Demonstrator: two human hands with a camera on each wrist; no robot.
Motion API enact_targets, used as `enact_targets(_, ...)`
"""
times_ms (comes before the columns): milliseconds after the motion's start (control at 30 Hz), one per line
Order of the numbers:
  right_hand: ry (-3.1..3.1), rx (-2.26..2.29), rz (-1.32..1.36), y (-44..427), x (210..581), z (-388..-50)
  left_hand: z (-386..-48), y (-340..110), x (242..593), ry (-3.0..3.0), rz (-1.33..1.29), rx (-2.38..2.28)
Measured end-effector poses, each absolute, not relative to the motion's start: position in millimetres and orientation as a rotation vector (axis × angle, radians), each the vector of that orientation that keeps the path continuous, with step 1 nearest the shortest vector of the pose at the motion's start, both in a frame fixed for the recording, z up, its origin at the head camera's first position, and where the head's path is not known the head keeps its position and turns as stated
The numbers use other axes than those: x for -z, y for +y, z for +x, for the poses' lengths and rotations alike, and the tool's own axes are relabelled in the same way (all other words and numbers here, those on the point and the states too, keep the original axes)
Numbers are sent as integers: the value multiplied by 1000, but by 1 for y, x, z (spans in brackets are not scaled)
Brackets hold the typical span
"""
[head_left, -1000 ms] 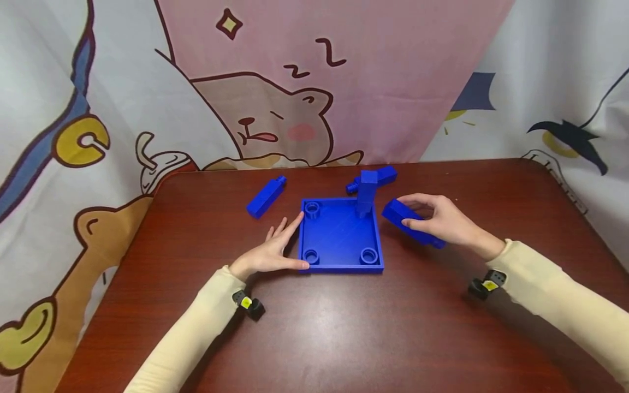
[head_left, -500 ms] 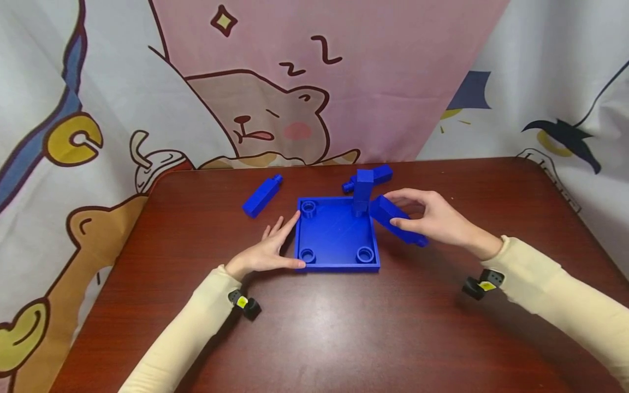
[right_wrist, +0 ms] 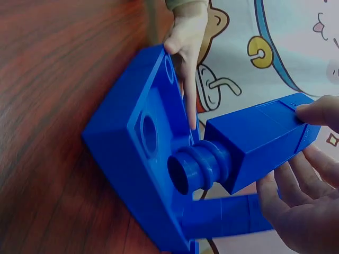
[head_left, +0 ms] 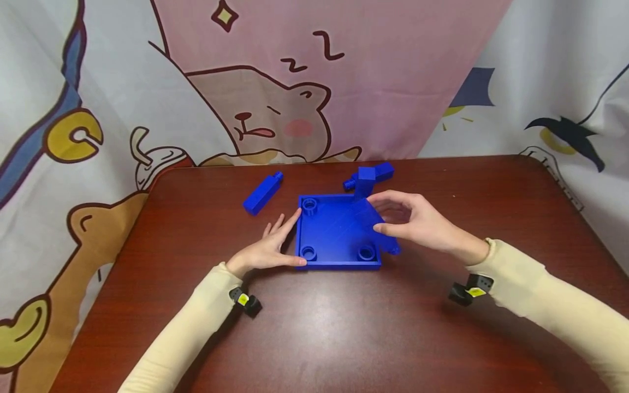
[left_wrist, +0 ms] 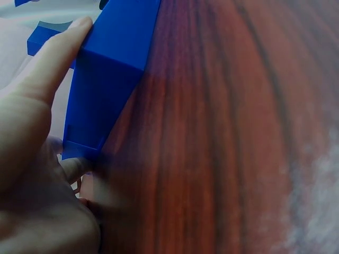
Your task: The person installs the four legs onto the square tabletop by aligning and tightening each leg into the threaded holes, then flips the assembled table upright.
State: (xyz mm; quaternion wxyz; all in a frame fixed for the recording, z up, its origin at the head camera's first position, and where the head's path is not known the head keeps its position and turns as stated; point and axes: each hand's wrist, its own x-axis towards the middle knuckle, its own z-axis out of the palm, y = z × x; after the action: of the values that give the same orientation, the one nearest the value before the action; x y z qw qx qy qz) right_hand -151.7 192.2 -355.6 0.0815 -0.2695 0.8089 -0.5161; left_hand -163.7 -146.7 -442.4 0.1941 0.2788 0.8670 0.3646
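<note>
My right hand (head_left: 417,221) pinches a blue square peg-ended leg (right_wrist: 259,137) between thumb and fingers. It hangs tilted over the right side of a blue square tray (head_left: 334,229), its ridged round peg (right_wrist: 204,164) pointing down towards the near right. Round sockets show at the tray's front right (head_left: 366,252), front left (head_left: 308,253) and back left corners (head_left: 309,206). Another blue leg (head_left: 365,183) stands upright in the back right corner. My left hand (head_left: 265,255) rests against the tray's left side, fingers straight, thumb on the front left corner.
Two more blue legs lie on the brown table (head_left: 314,327) behind the tray: one at the left (head_left: 263,194), one at the right (head_left: 383,173), partly behind the upright leg. A printed curtain (head_left: 383,82) hangs along the table's back edge.
My right hand has carried the leg leftwards, from beside the tray to over its right part. The left hand has kept its place against the tray.
</note>
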Motion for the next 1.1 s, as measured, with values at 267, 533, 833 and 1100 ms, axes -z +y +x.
enact_targets(267,2403,1558,-816,180,355,-149,-164,-146,443,2432,780,-1019)
enact_targets(533,2368,1653,-820,175,358,-148,-164,-147,442,2432,787,-1020)
enact_targets(833,2329,1731,-852,171,366,-148,-164,-149,442,2433,794,-1023)
enact_targets(1100,2302,1771,-905,174,377,-147,-164,-148,442,2431,790,-1029)
